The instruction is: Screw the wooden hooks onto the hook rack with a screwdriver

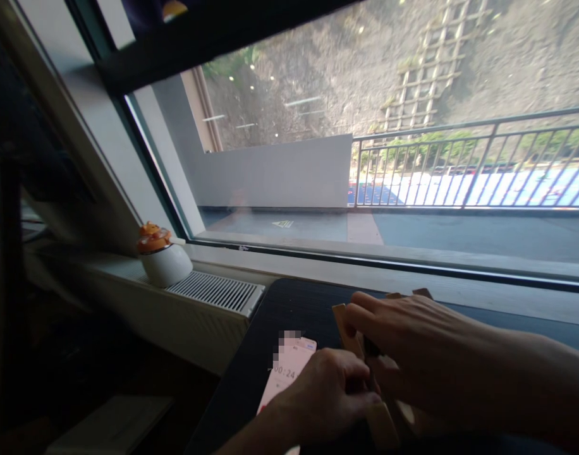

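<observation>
Both hands are close together over the right part of a dark table [294, 303]. The fingers of my right hand [413, 335] are bent down around a flat tan piece [341, 319], maybe wood or cardboard, which stands tilted. My left hand [330, 382] is closed, its fingertips meeting the right hand's fingers; whatever it grips is hidden. Just under its fingers shows another tan piece [383, 424]. Brown corners peek out behind my right hand. Beside my left hand lies a phone [284, 373] with a timer on its lit screen, partly covered by that hand.
A white rounded container with an orange top [164, 259] stands on a white radiator [218, 292] left of the table. Behind the table runs a window sill [242, 256] below a large window, with a railing [413, 170] outside. A pale flat object [112, 423] lies low at left.
</observation>
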